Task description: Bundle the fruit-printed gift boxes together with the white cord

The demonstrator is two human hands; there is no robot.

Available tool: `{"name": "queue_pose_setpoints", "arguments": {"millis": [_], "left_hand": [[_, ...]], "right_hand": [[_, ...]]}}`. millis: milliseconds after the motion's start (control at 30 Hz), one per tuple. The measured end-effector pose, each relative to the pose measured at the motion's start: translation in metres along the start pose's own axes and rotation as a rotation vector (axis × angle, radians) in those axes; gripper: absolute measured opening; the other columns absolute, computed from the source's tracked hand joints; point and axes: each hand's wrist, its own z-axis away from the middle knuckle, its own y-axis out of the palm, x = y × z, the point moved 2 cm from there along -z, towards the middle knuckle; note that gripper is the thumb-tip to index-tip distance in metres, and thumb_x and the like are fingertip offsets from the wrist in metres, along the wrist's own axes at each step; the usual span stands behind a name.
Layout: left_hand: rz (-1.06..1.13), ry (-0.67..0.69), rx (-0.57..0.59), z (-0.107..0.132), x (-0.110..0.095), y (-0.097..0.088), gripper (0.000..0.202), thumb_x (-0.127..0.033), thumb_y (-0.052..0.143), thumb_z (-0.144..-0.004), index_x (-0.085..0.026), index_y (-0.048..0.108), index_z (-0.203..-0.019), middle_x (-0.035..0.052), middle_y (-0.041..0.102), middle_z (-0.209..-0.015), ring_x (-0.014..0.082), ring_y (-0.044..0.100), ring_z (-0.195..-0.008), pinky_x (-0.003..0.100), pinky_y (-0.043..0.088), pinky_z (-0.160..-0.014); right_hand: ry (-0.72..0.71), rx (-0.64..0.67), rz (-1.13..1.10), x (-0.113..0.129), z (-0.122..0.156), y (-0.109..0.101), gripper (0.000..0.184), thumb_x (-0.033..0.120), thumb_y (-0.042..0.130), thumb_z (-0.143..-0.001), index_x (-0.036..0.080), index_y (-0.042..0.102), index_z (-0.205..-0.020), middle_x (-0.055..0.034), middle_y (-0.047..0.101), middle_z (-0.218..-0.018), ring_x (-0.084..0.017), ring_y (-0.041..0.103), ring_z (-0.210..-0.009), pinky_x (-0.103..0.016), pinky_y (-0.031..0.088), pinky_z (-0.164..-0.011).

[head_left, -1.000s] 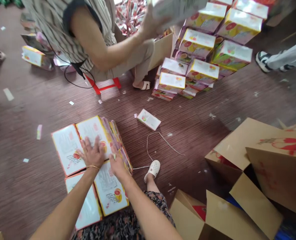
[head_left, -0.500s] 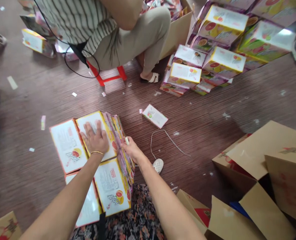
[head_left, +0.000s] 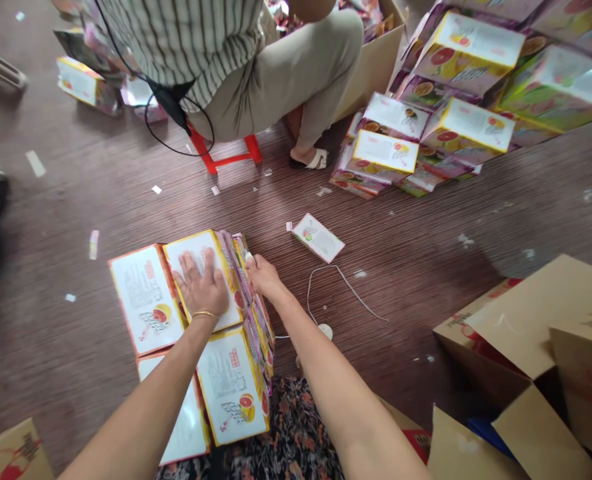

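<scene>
A block of juice-picture cartons (head_left: 232,380) stands in front of me, white tops up, with yellow and orange edges. My left hand (head_left: 203,287) lies flat with spread fingers on the top of the far right carton; a thin gold bracelet circles that wrist. At the block's right side, my right hand (head_left: 263,275) is closed around a small white object (head_left: 249,257). Only its pale end shows above the fingers, so its kind is unclear. The fingers are close against the purple and yellow carton sides; whether the object touches them is hidden.
A flat printed card (head_left: 319,238) and a pale cord (head_left: 349,287) lie on the floor. Beyond, a person in a striped top (head_left: 201,47) sits on a red stool (head_left: 231,160). Stacked cartons (head_left: 386,155) stand right of them; open cardboard boxes (head_left: 541,313) are at the lower right.
My right hand has moved away from me along the cartons' right side, with the white object in it. My left hand stays flat on the carton. The whole view has shifted slightly.
</scene>
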Motion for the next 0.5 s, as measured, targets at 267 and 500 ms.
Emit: {"name": "queue_pose_setpoints", "arguments": {"millis": [267,500], "left_hand": [[-0.008,-0.015,0.043,-0.003,-0.002,-0.003,0.054,-0.029,0.039,-0.095,-0.022,0.032,-0.148,0.0150,0.008,-0.159,0.0307,0.002,-0.147,0.059,0.001,-0.117],[-0.024,-0.018,0.048,-0.002,-0.006,-0.001,0.055,-0.031,0.039,-0.095,-0.021,0.032,-0.148,0.0153,0.008,-0.159,0.0300,0.001,-0.147,0.057,0.001,-0.118]], "right_hand": [[-0.126,0.022,0.480,0.051,-0.038,0.000,0.050,0.039,0.027,-0.099,0.011,0.066,-0.113,-0.0164,0.066,-0.113,-0.030,0.060,-0.108,-0.045,0.045,-0.094],[-0.191,0.074,0.633,0.031,-0.008,0.009,0.050,0.040,0.026,-0.099,0.017,0.070,-0.107,-0.0142,0.069,-0.103,-0.029,0.064,-0.101,-0.043,0.049,-0.088]]}}
